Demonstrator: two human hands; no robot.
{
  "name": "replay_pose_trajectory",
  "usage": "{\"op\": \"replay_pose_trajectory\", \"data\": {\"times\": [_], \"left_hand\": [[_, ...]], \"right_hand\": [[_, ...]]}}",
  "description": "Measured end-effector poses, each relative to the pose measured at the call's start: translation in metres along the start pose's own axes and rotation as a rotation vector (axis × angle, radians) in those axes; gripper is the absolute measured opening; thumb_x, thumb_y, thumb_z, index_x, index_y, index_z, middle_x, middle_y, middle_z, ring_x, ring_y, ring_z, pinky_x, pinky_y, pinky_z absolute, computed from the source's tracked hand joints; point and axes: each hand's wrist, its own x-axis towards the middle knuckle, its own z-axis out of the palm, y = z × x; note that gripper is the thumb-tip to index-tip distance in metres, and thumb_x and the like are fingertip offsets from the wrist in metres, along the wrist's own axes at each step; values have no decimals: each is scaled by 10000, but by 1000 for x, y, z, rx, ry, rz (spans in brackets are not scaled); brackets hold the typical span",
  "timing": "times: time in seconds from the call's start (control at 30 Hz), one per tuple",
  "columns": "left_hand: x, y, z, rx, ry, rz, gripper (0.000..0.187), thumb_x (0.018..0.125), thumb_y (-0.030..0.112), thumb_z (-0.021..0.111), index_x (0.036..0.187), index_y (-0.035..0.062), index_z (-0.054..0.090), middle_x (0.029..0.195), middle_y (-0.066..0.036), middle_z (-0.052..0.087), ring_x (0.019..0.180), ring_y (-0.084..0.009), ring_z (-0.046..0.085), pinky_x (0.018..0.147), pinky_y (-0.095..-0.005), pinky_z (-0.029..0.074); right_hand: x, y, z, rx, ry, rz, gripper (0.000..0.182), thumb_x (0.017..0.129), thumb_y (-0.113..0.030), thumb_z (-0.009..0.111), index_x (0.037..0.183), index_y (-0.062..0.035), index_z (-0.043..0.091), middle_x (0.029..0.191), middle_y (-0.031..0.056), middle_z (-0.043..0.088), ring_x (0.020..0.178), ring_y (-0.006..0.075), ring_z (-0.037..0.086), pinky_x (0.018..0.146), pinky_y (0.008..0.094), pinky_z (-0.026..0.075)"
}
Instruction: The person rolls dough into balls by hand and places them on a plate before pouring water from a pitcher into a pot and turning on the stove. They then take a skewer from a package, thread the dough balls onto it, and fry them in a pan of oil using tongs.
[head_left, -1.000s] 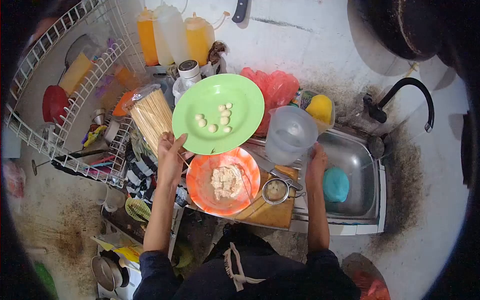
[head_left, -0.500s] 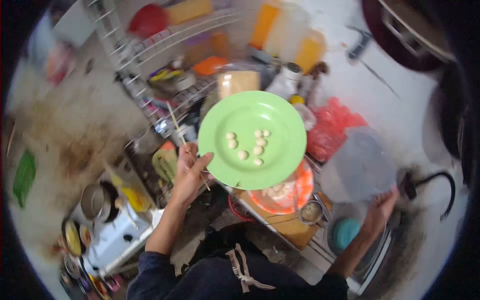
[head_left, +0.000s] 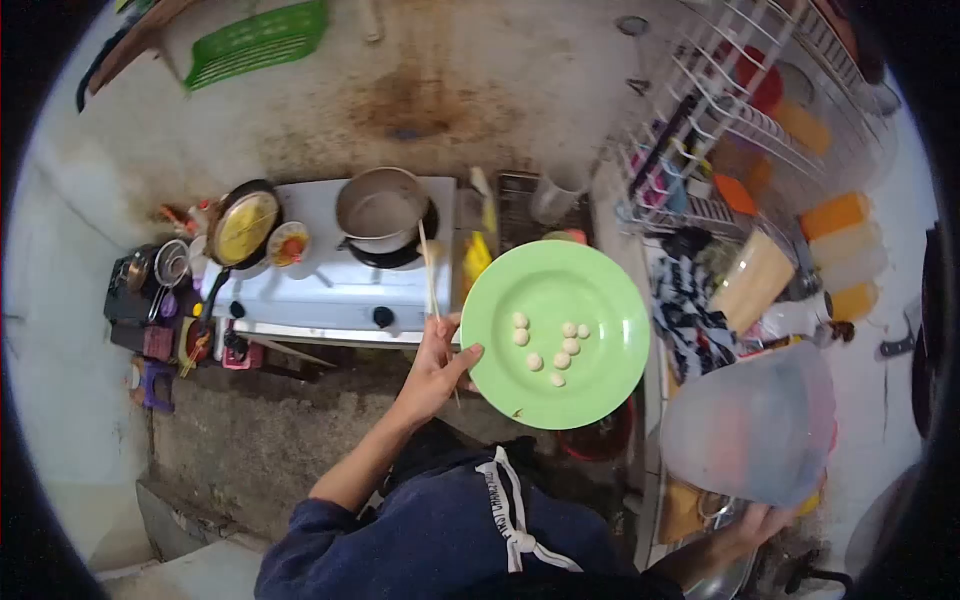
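My left hand (head_left: 436, 372) grips the left rim of a green plate (head_left: 618, 300), thumb on top. Several small round white balls (head_left: 571, 346) lie loose on the plate. The same hand also holds thin wooden chopsticks (head_left: 428, 265), which point up past the plate's left side. At the lower right, my right hand (head_left: 765, 525) is closed on the bottom edge of a translucent plastic container (head_left: 745, 430). That container is tilted and covers part of the counter; what lies behind it shows only faintly.
A white stove (head_left: 325, 285) bears a pot (head_left: 380, 210), a frying pan (head_left: 245, 230) and a small bowl (head_left: 289, 245). To the right are a white wire rack (head_left: 700, 120), a striped cloth (head_left: 695, 310) and an orange-filled bottle (head_left: 835, 215). A knife (head_left: 898, 347) hangs on the wall.
My view has turned left, bringing the stove into the middle. Both hands keep their hold on the plate, chopsticks and translucent container, which now hides the orange basin on the counter.
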Motion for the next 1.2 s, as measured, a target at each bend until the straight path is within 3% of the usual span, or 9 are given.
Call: {"op": "replay_pose_trajectory", "data": {"times": [0.17,0.27,0.33,0.53,0.63,0.73,0.83,1.0,1.2], "left_hand": [[-44,-2,-112,13,269,82,281,832,64,508,1037,47,317,1068,-108,434,928,-147,479,709,-248,464],[-64,-10,-190,160,401,244,336,832,74,506,1100,33,307,1044,-118,437,899,-130,500,551,-201,492],[-74,4,-217,96,514,127,305,835,93,501,1073,40,317,1039,-96,440,886,-112,506,497,-187,485],[-85,-8,-291,88,672,195,242,826,116,509,935,92,293,1092,-70,421,853,-98,506,485,-184,474],[-83,-14,-304,56,682,234,237,825,100,501,927,95,287,1108,-80,417,864,-102,505,484,-182,469],[-86,-4,-304,41,704,179,238,825,97,502,913,105,281,1115,-75,421,848,-101,511,476,-181,451],[-86,-6,-308,31,695,165,240,826,108,505,922,108,286,1114,-69,430,834,-100,516,475,-182,445],[-83,-14,-313,19,672,78,255,826,141,524,910,120,284,1114,-66,441,833,-104,525,480,-187,449],[-83,-13,-318,67,688,25,239,833,138,510,911,133,285,1111,-63,443,853,-114,524,488,-191,451]], "right_hand": [[-10,-85,97,234,-113,-16,524,802,-290,443,1220,13,350,1203,148,414,1127,268,390,960,369,280],[-21,-129,155,593,-221,132,446,859,-281,425,1216,-24,357,1210,104,422,1118,228,410,957,360,312],[-28,-145,193,1270,-61,928,365,892,-283,406,1169,-46,408,1165,72,463,1084,194,438,925,350,353],[-17,-233,283,1206,-80,965,297,844,-239,460,1020,-3,501,928,70,573,866,148,542,791,282,402],[-14,-244,323,1119,-98,895,140,841,-176,482,746,-76,508,644,-58,435,576,36,381,532,210,292],[-9,-248,355,1101,-255,830,228,844,-158,481,622,-129,436,583,-82,306,525,28,263,485,218,211],[-3,-266,382,1001,-267,813,266,849,-158,476,594,-141,400,571,-85,282,514,28,239,473,224,190],[-4,-262,419,1040,-325,820,204,858,-148,464,759,-12,580,753,-1,577,660,45,487,615,189,375],[-6,-252,448,992,-332,748,211,858,-146,470,781,11,588,741,-5,565,647,47,468,606,202,369]]}}
